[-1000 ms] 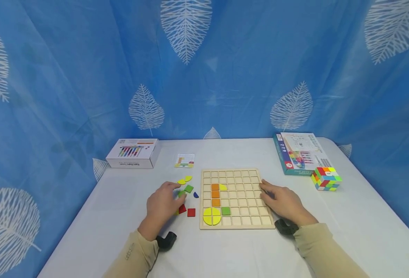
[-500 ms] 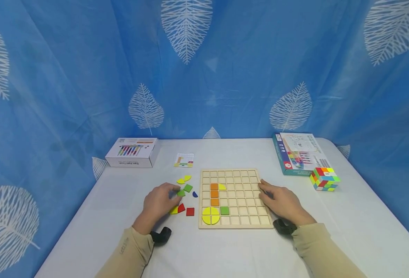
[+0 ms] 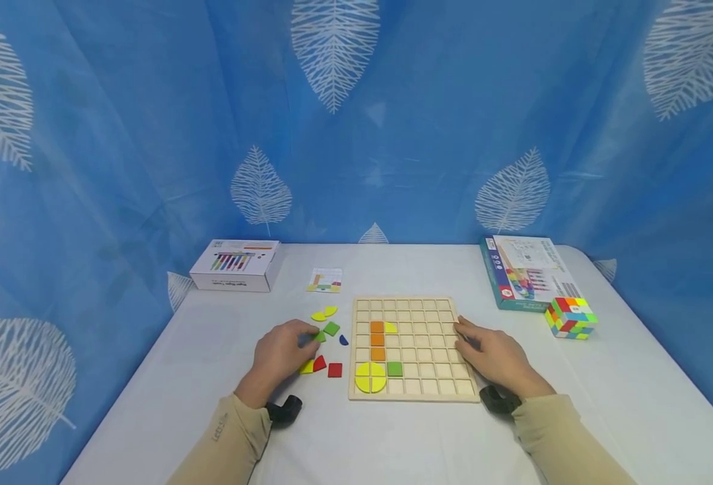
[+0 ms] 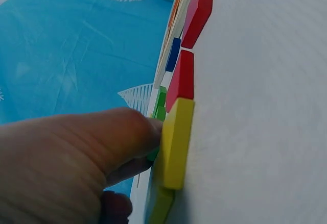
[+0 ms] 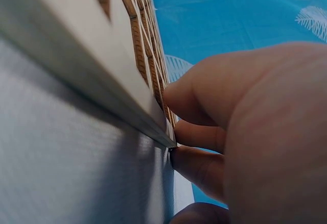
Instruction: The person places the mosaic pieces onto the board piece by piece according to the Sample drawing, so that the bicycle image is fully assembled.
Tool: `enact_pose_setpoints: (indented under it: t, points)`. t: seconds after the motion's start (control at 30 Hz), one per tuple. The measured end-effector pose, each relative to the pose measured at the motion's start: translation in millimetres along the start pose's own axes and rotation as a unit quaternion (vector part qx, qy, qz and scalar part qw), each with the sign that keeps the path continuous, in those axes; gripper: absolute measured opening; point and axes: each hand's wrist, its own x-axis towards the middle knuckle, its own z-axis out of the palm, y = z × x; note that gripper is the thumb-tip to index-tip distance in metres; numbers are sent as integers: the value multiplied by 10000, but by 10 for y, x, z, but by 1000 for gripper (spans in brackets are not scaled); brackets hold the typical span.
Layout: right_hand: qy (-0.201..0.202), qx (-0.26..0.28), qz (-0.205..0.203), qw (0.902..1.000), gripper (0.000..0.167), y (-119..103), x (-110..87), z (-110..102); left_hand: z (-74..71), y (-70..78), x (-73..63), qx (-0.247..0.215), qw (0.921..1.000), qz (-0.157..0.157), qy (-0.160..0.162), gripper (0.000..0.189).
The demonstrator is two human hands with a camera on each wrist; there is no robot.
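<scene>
Left hand (image 3: 282, 351) among loose tiles, right hand (image 3: 497, 350) at the edge of the wooden grid board (image 3: 423, 340).
Left of centre in the head view, the left thumb and forefinger make a narrow curve about a green square tile (image 3: 321, 336); whether they pinch it, I cannot tell. The right fingers, loosely bent, touch the board's right rim, lower centre of frame. A red square tile (image 3: 334, 370) lies nearby, a pattern card (image 3: 324, 280) farther up. The step looks like choosing a piece; next probably calls for a secure pinch, then matching a cell to the card.
</scene>
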Motion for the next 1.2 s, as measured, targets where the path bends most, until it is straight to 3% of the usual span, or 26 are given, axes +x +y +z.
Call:
enact_pose_setpoints:
  t: [0.23, 0.63, 0.93, 1.07, 1.2]
  points:
    - [-51, -5, 77, 10000, 49, 21, -24, 11, 11, 24, -1, 7, 10000, -99, 10, 31]
    - [32, -72, 5, 10000, 48, 8, -41, 15, 13, 6, -11, 183, 9997, 57, 122, 27]
    - [22, -64, 5, 10000, 47, -15, -38, 8, 1, 49, -19, -35, 9991, -214, 371, 28]
    - [42, -80, -18, 10000, 47, -13, -37, 8, 9, 91, -31, -236, 9985, -119, 478, 26]
    - [57, -66, -41, 10000, 47, -9, -33, 4, 28, 161, -67, -410, 9972, 187, 598, 26]
